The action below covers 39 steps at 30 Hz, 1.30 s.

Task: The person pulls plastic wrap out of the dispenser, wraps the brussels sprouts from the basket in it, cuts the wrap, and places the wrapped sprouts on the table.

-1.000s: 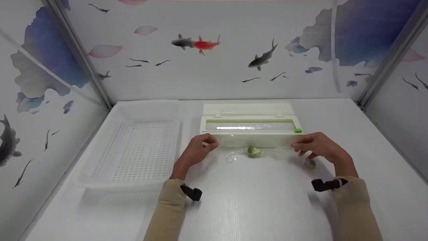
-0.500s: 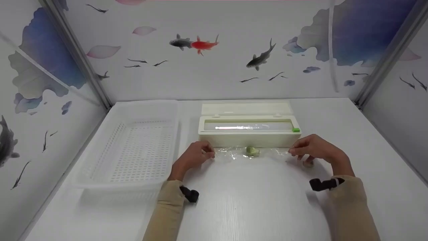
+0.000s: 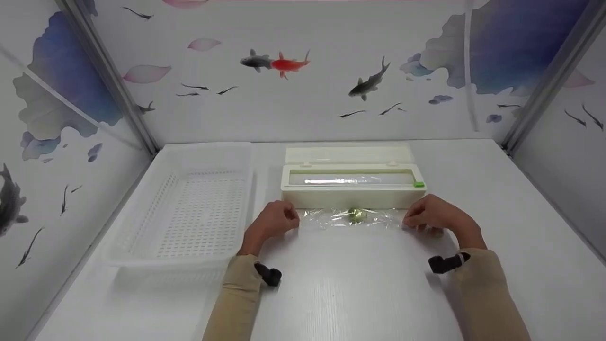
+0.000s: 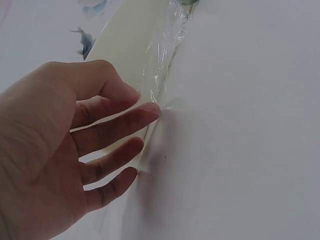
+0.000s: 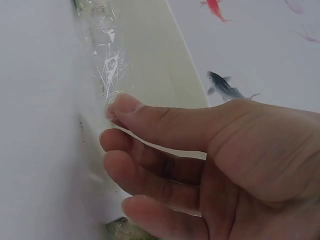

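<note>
A strip of clear plastic wrap [image 3: 326, 219] lies along the front of a cream wrap dispenser [image 3: 350, 198], over a small round green piece [image 3: 357, 215] that looks like a vegetable. At its left end my left hand [image 3: 274, 220] pinches the wrap between thumb and forefinger, the other fingers loosely bent. My right hand [image 3: 438, 214] pinches the opposite end with thumb and forefinger, shown closely in the right wrist view. Under the right hand's lower fingers sits a second green piece [image 5: 127, 230], mostly hidden in the head view.
To the left stands a white perforated basket [image 3: 177, 258]. The dispenser's lid [image 3: 348, 154] is raised at the back, and a green slider [image 3: 419, 184] sits at the right of its window. Printed wall panels [image 3: 303, 109] enclose the white table [image 3: 331, 293].
Both hands have come down from the dispenser's front edge toward the table with the wrap. The right hand has shifted left, and the wrap now lies over the middle green piece.
</note>
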Motion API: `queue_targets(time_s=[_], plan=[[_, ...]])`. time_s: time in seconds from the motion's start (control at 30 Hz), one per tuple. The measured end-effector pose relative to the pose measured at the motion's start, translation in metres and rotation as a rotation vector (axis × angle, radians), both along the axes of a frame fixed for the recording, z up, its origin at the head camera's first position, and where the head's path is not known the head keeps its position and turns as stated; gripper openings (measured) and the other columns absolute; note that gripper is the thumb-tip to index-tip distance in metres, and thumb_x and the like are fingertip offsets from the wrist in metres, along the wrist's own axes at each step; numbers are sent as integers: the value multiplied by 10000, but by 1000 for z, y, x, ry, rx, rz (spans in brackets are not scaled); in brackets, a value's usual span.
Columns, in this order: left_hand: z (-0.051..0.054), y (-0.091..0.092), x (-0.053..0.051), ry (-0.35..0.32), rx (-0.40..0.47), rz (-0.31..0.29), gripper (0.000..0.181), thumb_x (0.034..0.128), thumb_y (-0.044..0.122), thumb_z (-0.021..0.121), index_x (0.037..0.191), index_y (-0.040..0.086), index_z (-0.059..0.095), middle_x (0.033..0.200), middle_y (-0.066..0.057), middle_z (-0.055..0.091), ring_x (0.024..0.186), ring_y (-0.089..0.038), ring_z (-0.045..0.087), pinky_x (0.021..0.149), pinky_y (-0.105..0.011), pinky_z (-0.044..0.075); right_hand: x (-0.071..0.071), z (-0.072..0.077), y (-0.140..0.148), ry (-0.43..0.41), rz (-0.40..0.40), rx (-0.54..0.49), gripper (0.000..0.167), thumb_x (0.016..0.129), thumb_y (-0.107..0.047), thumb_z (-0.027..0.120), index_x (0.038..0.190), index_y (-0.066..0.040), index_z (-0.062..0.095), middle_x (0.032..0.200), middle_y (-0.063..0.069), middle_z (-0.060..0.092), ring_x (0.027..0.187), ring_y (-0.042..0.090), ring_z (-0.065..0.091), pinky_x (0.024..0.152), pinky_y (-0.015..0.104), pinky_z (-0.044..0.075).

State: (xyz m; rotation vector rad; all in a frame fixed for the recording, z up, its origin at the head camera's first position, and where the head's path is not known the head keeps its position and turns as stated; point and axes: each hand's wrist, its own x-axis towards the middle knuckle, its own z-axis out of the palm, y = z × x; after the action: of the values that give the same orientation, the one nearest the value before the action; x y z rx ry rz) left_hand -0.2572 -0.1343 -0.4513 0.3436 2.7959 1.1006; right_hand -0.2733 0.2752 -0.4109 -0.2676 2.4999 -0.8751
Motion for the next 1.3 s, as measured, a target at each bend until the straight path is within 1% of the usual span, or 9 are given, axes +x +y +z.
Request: queue_targets(time_s=[0.1,0.2,0.37,0.5,0.6,0.73,0.83,1.0,1.3], plan=[[1,2,0,19,3,18,152,829,157,698,970,109,730,935,-46,729,827,-167,626,726,-290,520,2,3,-1,-14,7,9,230,911,-258,736,1052,-76,745,789,22,656,670,163,553,539,266,464],[3,8,1,55,39,79,264,830,208,670,1081,139,716,1019,-49,736,940,-199,649,824,-347,534,5,12,-2,-16,15,16,327,927,-300,720,1152,-63,715,880,70,685,728,173,593,569,285,513],[12,28,4,141,168,178,254,875,143,613,1103,110,721,1035,-77,739,980,-228,661,845,-382,551,15,36,-4,43,2,32,438,969,-354,660,1259,-27,659,1102,172,685,873,195,651,638,318,588],[19,49,9,171,281,170,206,921,48,590,1073,47,729,1022,-106,741,934,-211,669,818,-316,564,23,51,-15,113,-28,37,455,988,-371,627,1263,-10,657,1166,214,678,888,212,665,635,318,600],[23,63,12,91,378,108,182,955,37,604,1097,15,715,1060,-130,729,922,-198,680,786,-280,599,24,56,-27,151,-41,-23,482,994,-395,613,1273,-4,647,1173,238,679,911,241,690,645,320,616],[23,76,14,-114,549,52,214,963,34,632,1160,-27,689,1092,-174,704,889,-220,717,726,-295,640,19,48,-45,131,-70,-173,525,987,-432,618,1301,-11,627,1219,262,667,999,293,714,710,338,640],[17,84,12,-216,640,60,246,949,25,655,1180,-54,675,1085,-189,703,864,-226,734,725,-315,646,13,37,-56,120,-105,-256,498,985,-399,634,1293,-8,633,1230,263,663,993,280,720,727,336,642],[9,98,4,-228,656,102,225,914,16,695,1132,-41,703,1047,-153,719,798,-178,722,688,-308,645,7,16,-73,175,-138,-303,370,965,-286,684,1209,-6,686,1156,239,696,911,204,704,688,300,635],[-4,111,-7,-184,563,126,213,869,1,718,1078,28,753,958,-110,758,675,-128,686,578,-270,617,1,-8,-90,194,-95,-282,257,922,-132,726,1149,-10,724,1194,222,700,965,267,701,630,300,624]])
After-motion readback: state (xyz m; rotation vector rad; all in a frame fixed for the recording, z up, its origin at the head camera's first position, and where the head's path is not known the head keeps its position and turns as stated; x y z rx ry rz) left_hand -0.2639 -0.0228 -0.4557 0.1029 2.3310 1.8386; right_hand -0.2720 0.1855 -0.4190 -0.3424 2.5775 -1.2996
